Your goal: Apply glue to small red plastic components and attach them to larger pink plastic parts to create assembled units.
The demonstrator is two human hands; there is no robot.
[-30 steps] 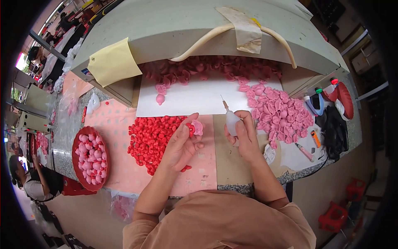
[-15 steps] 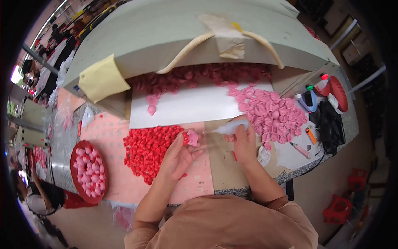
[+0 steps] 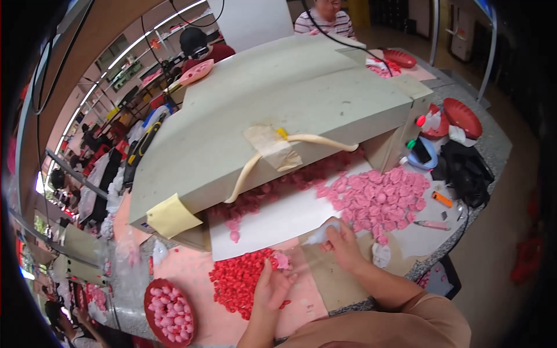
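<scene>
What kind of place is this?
Probably a workshop or small factory: there are heaped small glossy red pieces, piled cupped pink pieces and a round red dish full of pink rounded pieces.

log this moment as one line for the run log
left hand: holds pink piece beside red pile | right hand: grips squeeze bottle | red bowl: pink rounded pieces inside

Your left hand (image 3: pixel 274 289) holds a small pink piece (image 3: pixel 282 260); red pieces (image 3: pixel 239 283) lie heaped at that hand's nine o'clock. Your right hand (image 3: pixel 342 246) grips a translucent squeeze bottle (image 3: pixel 321 234); cupped pink shells (image 3: pixel 380 200) are piled at its one o'clock.
</scene>
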